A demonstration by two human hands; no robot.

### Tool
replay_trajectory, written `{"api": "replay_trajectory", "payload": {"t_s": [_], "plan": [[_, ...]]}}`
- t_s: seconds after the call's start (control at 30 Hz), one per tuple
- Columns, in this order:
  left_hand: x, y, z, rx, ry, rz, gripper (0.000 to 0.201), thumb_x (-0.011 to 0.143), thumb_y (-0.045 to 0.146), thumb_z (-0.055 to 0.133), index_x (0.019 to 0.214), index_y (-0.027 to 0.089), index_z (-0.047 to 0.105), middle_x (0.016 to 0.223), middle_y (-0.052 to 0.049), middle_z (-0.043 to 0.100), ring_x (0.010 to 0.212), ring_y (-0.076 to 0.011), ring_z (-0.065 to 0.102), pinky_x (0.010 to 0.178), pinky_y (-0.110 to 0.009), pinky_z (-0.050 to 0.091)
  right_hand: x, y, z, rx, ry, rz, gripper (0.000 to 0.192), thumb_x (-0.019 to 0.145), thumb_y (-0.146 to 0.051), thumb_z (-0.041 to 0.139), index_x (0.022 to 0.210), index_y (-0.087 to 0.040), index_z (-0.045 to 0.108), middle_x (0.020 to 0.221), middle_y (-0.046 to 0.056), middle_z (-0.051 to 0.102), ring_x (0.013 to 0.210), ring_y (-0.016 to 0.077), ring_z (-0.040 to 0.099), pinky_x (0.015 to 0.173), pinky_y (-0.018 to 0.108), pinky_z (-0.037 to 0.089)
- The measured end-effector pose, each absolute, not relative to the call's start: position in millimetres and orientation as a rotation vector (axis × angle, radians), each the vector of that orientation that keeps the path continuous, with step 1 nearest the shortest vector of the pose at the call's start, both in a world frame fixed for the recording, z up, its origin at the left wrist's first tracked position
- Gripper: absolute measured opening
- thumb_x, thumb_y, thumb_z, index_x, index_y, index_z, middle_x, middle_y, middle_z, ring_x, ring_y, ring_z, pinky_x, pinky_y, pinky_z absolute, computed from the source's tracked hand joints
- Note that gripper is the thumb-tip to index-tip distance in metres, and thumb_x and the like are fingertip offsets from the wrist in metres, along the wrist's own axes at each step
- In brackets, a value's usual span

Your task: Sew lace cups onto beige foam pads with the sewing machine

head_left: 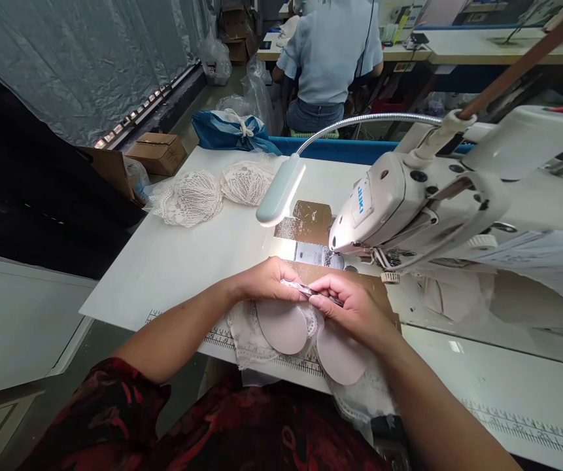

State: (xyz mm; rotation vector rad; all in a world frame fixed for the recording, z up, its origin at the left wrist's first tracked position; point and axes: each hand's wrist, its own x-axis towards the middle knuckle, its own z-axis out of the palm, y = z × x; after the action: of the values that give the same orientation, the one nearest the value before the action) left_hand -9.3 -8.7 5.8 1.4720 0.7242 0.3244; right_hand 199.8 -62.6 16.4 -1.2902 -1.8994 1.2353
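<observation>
My left hand [266, 280] and my right hand [347, 302] meet in front of a white sewing machine [409, 203], both pinching a narrow strip at the top edge of a lace bra piece [305, 288]. Two pale pink padded cups [286, 325] hang below my fingers, edged with white lace that drapes over the table's front edge. The needle area of the machine lies just beyond my fingertips.
A gooseneck lamp [278, 193] shines on the white table [173, 261]. Two white lace pieces [190, 196] lie at the far left. Cardboard boxes [156, 152] and a blue bag [232, 131] sit beyond. A person in a light blue shirt [330, 52] sits with their back turned.
</observation>
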Motion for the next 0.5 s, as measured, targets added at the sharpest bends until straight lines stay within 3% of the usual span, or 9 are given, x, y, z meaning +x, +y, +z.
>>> {"api": "replay_trajectory", "payload": {"t_s": [0.33,0.5], "plan": [[-10,-9,11,1.516,0.714,0.294,0.037,0.075,0.046,0.070,0.067,0.010,0.067,0.056,0.002,0.046,0.053,-0.0074,0.037,0.047,-0.022,0.026,198,-63,9,-1.290,-1.871,1.173,0.023,0.090,-0.039,0.052,0.083,-0.021,0.065,0.082,0.002,0.067,0.075,0.0167,0.061,0.068,0.030,0.047],[-8,-10,6,1.521,0.736,0.285,0.035,0.074,0.045,0.071,0.074,0.010,0.070,0.061,0.001,0.054,0.058,-0.0086,0.044,0.051,-0.021,0.032,201,-59,3,-1.286,-1.800,1.270,0.023,0.086,-0.043,0.057,0.088,-0.021,0.063,0.083,0.003,0.066,0.075,0.0171,0.061,0.066,0.030,0.049]]}}
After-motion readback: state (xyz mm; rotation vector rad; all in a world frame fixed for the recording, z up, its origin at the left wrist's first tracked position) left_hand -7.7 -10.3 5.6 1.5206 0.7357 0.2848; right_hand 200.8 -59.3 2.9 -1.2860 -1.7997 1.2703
